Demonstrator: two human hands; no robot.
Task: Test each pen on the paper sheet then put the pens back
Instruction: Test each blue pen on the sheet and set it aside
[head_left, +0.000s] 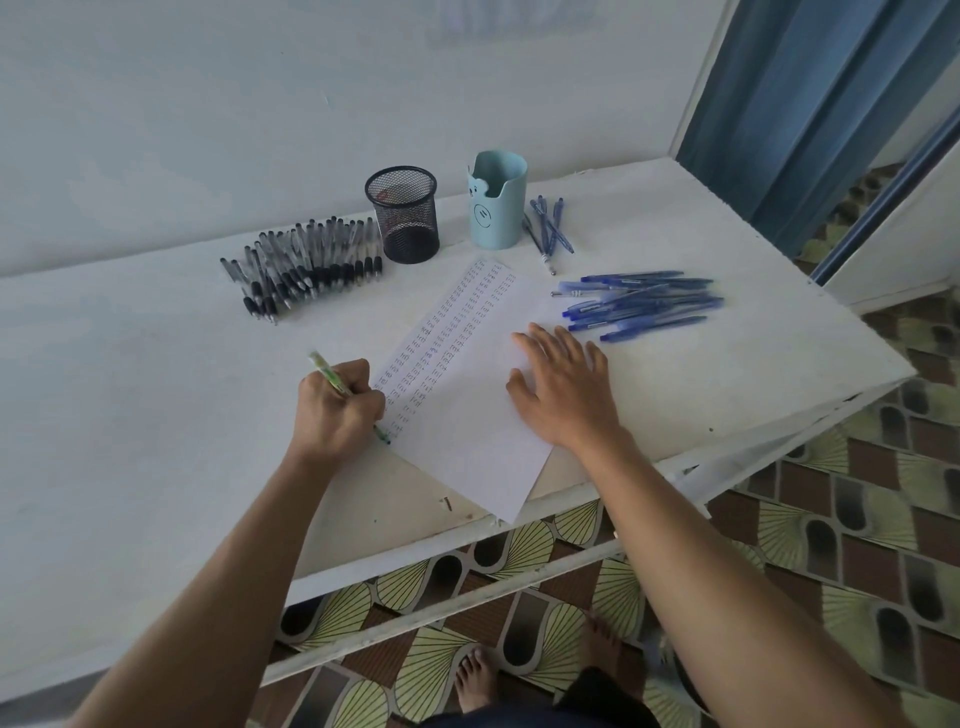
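Note:
A white paper sheet (467, 436) lies on the white table (156, 415), with columns of small test marks down its left part. My left hand (337, 410) grips a green pen (326, 373), whose tip touches the sheet's left edge. My right hand (563, 384) lies flat on the sheet with its fingers spread, pressing it down. A row of several black pens (306, 267) lies at the back left. Several blue pens (639, 304) lie in a heap to the right of the sheet.
A black mesh pen cup (404, 215) and a light blue pen cup (497, 200) stand behind the sheet. A few more blue pens (550, 226) lie right of the blue cup. The table's front edge (519, 525) is near; patterned floor tiles and bare feet (478, 675) show below.

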